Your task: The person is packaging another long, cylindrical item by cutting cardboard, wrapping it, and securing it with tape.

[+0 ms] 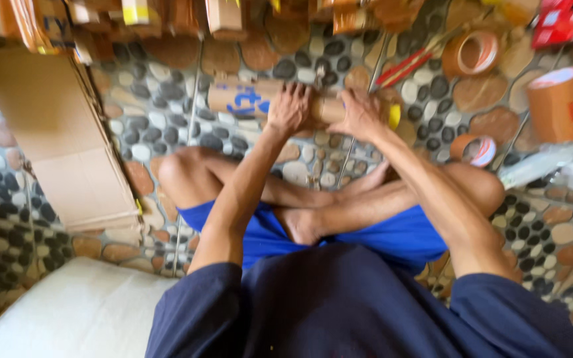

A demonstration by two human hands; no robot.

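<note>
**Both hands on cardboard tube, wrap job looks partway**

Left hand [288,109] pressed down on top of brown cardboard tube [260,99], fingers spread over it, palm-down hold rather than full wrap. Right hand [363,114] just beside, closed round same tube nearer its yellow end cap [394,116]. Tube lying flat on pebble-pattern floor [167,119], across body, just beyond crossed legs; blue marking on left portion, not legible and not copied.

Seated cross-legged, blue shorts, dark blue sleeves at bottom of view. Frame motion-blurred, so finer finger detail hard to tell.

Around: flat cardboard sheet [61,132] to left, well apart from tube. Big brown tape roll [560,105] standing at right, another brown roll [475,53] upper right, smaller roll [473,149] near right forearm. Red-handled tool [406,66] beyond tube, prob. scissors, can't confirm. Clear plastic wrap [552,166] at right edge. Stacked boxes [134,20] along top. White cushion [67,311] lower left.

Progress, as judgement only: tube already formed and capped at right end, so rolling prob. done. No tape strip visible on seam, no roll in either hand, so sealing looks not yet done. Left end of tube: can't tell if capped.
</note>
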